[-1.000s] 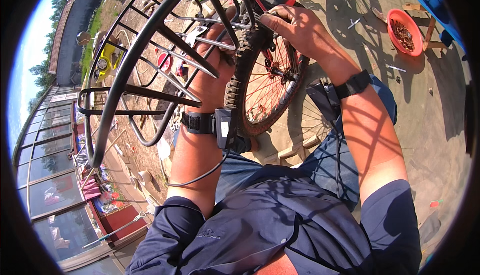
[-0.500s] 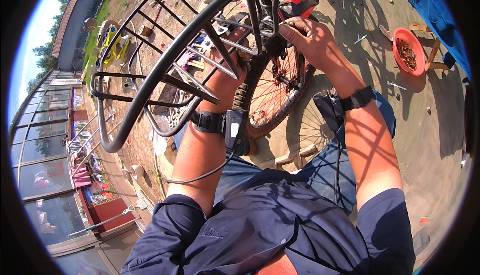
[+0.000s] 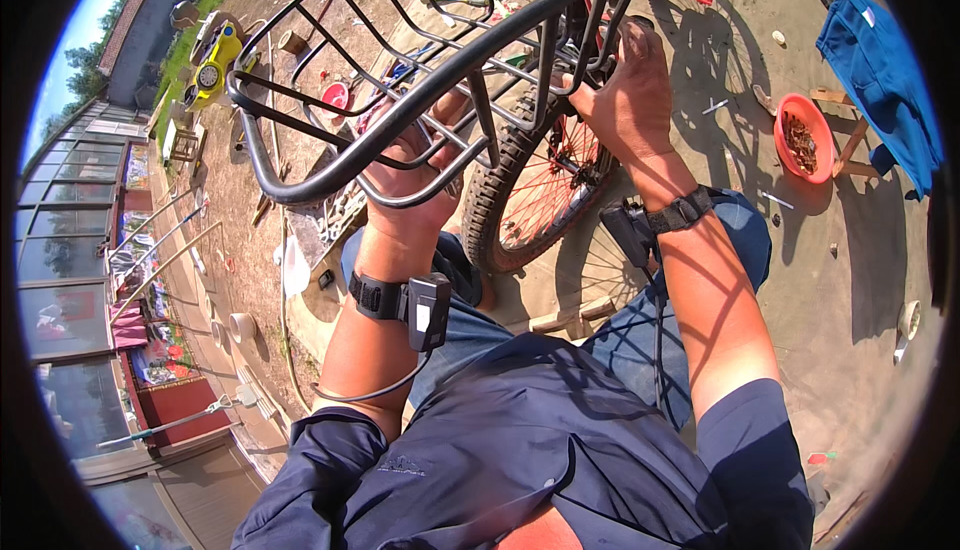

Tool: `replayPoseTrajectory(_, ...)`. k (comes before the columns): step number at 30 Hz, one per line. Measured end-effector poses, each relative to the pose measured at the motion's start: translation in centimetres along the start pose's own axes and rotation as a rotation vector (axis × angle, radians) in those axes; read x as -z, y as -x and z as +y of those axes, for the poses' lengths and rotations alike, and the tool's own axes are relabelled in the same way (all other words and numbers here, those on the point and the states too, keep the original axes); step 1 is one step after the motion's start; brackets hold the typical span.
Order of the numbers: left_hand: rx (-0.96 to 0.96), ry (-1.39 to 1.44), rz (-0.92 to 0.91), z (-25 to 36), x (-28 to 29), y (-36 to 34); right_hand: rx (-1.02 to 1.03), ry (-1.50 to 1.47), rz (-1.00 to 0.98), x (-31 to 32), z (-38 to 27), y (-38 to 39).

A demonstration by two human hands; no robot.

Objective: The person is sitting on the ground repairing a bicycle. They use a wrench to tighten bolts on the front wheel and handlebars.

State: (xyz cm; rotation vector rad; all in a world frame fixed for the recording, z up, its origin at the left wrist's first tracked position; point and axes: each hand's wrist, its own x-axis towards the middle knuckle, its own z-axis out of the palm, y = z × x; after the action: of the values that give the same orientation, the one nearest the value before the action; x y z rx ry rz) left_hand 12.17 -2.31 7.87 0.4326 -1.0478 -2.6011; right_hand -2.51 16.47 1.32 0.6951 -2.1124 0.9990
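Note:
A black metal bicycle carrier rack (image 3: 390, 110), with a thick tube rim and thin bars, stretches across the upper middle. Under its right end stands a bicycle wheel (image 3: 507, 165) with a knobbly tyre and red spokes. My left hand (image 3: 412, 175) is behind the rack's bars, left of the tyre; its fingers are mostly hidden, so their grip does not show. My right hand (image 3: 635, 100) is curled above the wheel, beside the rack's struts, thumb toward the rack. What lies inside its fingers is hidden. Both wrists wear black straps with small boxes.
An orange-red bowl (image 3: 803, 140) of small brown pieces stands at the right, beside a wooden stool draped with blue cloth (image 3: 880, 80). A yellow toy car (image 3: 215, 65) sits far left. Windowed walls (image 3: 70, 260) line the left side. Wood pieces (image 3: 570, 317) lie between my legs.
The rack has shifted up and to the right in view. My left hand has moved left, away from the tyre. My right hand stays near the wheel, with its fingers shifted.

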Motion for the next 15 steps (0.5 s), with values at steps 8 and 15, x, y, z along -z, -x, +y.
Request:
replayPoseTrajectory(8, -0.005, 0.052, 0.006, 2.8, -1.0, 3.0, -0.422, 0.005, -0.224, -2.3, -1.0, -0.2)
replayPoseTrajectory(15, 0.07, 0.085, -0.132, 2.8, -0.4, 2.6, -0.284, 0.077, -0.258, -2.0, -1.2, -1.5)
